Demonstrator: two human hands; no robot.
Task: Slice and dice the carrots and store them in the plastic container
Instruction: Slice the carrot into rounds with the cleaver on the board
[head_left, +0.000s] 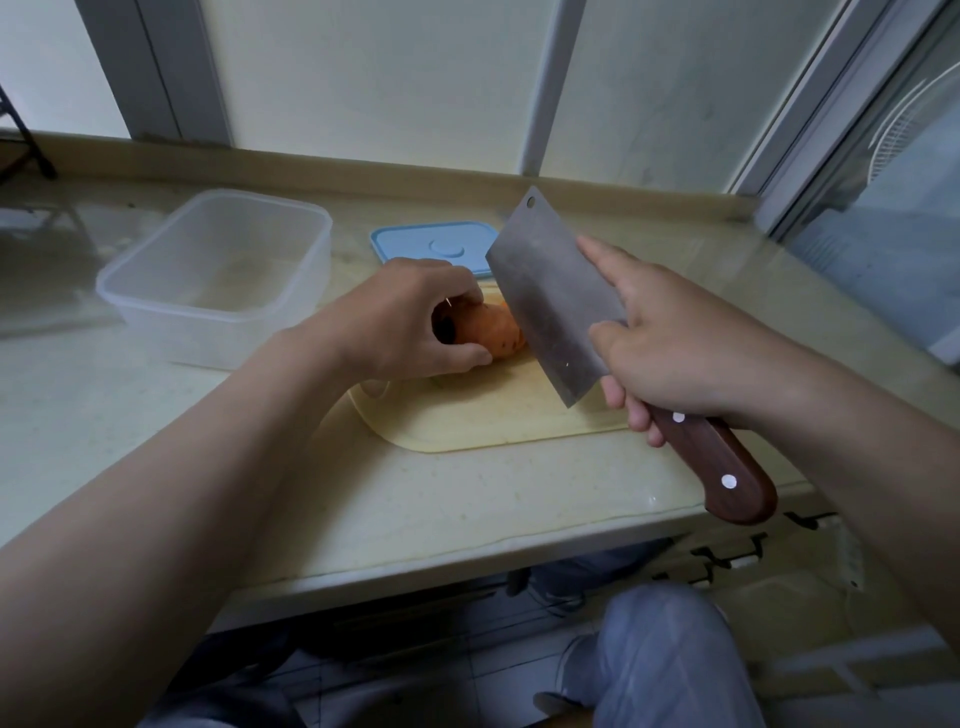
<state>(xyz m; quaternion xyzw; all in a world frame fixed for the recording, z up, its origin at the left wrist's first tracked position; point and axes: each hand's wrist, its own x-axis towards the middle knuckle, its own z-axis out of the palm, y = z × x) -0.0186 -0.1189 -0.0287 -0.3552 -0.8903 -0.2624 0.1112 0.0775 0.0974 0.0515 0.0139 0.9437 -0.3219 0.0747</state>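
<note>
From the head camera: gripping the carrot (493, 330) with the left hand (410, 317), fingers curled over its thick end, pinning it to the yellow cutting board (493, 421). Holding the cleaver (550, 296) by its wooden handle in the right hand (675, 353), index finger stretched along the blade, edge tilted over the carrot's free end; impossible to tell whether touching. Probably the very start of slicing: no cut pieces visible. Left of the board, on the counter (467, 499): the plastic container (208, 332), nothing inside yet; behind the board, a blue lid (431, 241). Next, likely: bring the edge down square across the carrot, keep left fingertips tucked back from the blade
</note>
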